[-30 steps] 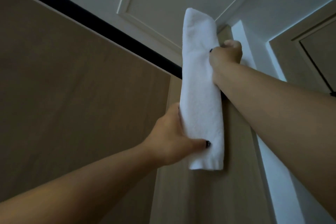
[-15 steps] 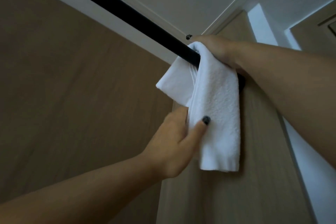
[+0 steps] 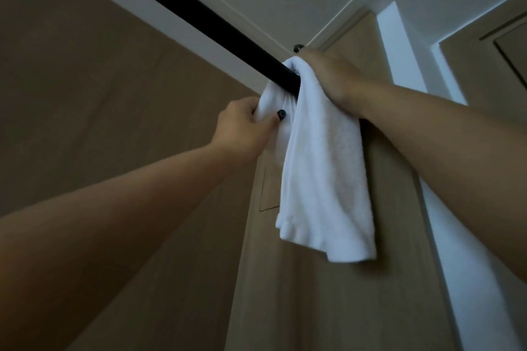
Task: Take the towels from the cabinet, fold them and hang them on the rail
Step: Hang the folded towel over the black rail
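No writing shows anywhere. The white towel is draped over the black rail near its right end. The right hand presses it on top of the rail, fingers curled over it. The left hand, lower half a second ago, now pinches the back fold just under the rail.

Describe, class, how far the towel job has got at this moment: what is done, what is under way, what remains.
Done: the folded white terry towel is already draped over the black round rail.
In hand: the left hand pinches the part hanging behind the rail, while the right hand holds the fold on top.
Left: evening it out and letting go. No other towels are in view.
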